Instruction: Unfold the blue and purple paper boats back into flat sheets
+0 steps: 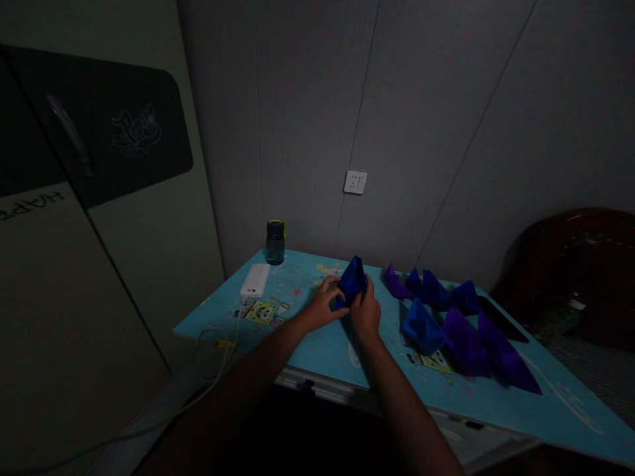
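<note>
Between my two hands a dark blue folded paper boat (352, 280) is held up over the middle of the table. My left hand (323, 305) pinches its left lower edge, with thumb and fingers curved round the paper. On the other side my right hand (366, 311) grips the lower right corner. To the right of my hands sit several finished-looking paper boats: a brighter blue boat (422, 328) is nearest, beside a purple boat (465, 344) and a larger purple boat (507, 357). Behind them stand a small purple boat (395, 283) and dark blue boats (434, 291).
A light blue cartoon-print table (317, 354) stands against the grey wall. On its left lie a white power bank (255, 280) with a cable (218, 377) running off the edge, and a dark water bottle (275, 243). A dark flat object (503, 320) lies behind the boats at right.
</note>
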`<act>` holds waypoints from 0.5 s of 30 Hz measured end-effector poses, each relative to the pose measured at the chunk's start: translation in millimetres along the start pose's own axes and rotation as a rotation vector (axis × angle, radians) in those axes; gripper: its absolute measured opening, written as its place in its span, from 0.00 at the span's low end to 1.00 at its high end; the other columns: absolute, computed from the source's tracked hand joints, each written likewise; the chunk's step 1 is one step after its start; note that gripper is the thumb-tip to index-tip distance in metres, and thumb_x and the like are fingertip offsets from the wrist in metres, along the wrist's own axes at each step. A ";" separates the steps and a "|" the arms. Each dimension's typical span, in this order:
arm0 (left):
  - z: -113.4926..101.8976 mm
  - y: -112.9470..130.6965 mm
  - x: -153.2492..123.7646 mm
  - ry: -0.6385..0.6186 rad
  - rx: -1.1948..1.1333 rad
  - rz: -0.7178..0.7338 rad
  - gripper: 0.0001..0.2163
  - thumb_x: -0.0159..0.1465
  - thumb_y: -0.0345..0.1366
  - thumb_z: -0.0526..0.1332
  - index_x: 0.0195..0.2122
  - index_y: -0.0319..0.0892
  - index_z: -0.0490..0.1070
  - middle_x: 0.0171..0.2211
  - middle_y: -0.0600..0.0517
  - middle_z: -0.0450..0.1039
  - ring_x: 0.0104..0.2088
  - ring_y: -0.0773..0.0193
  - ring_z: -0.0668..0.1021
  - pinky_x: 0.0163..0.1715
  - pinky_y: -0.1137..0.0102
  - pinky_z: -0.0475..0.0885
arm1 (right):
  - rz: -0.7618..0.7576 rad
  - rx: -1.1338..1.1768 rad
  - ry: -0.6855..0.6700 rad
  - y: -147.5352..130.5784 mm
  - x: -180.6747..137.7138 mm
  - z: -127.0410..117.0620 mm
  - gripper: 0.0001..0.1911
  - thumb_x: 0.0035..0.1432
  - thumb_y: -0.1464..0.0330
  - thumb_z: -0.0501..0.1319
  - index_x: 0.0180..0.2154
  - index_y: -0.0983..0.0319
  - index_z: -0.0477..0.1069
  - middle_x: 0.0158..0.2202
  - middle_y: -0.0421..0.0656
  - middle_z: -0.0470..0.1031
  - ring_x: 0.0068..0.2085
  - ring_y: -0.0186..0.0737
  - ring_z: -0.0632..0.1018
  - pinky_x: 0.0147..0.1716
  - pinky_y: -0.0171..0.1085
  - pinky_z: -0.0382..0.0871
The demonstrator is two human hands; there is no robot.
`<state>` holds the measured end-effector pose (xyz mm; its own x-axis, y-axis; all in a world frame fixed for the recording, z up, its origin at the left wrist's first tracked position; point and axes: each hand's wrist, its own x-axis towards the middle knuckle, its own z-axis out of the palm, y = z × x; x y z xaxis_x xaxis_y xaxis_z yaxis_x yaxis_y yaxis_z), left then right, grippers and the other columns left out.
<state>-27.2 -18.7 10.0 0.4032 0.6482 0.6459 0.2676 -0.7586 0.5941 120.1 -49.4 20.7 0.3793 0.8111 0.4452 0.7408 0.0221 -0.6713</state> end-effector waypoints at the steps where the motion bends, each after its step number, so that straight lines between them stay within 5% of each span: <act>1: 0.4 -1.1 -0.5 -0.022 0.005 -0.009 0.11 0.55 0.35 0.71 0.36 0.43 0.72 0.59 0.44 0.58 0.63 0.51 0.64 0.63 0.57 0.60 | -0.007 0.010 0.006 0.6 -0.1 0.2 0.29 0.65 0.67 0.47 0.67 0.61 0.54 0.34 0.48 0.78 0.30 0.43 0.76 0.31 0.36 0.65; 15: 4.8 -16.2 -3.1 -0.048 0.048 -0.164 0.09 0.58 0.39 0.69 0.37 0.43 0.76 0.54 0.44 0.64 0.57 0.52 0.70 0.61 0.58 0.63 | -0.009 0.240 0.101 2.9 6.1 3.9 0.26 0.64 0.66 0.46 0.61 0.64 0.62 0.50 0.54 0.76 0.45 0.47 0.78 0.45 0.41 0.69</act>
<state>-28.5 -8.7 -3.9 0.3914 0.7605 0.5182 0.3739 -0.6459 0.6655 122.4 -42.2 19.2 0.4360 0.7479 0.5006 0.5960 0.1768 -0.7833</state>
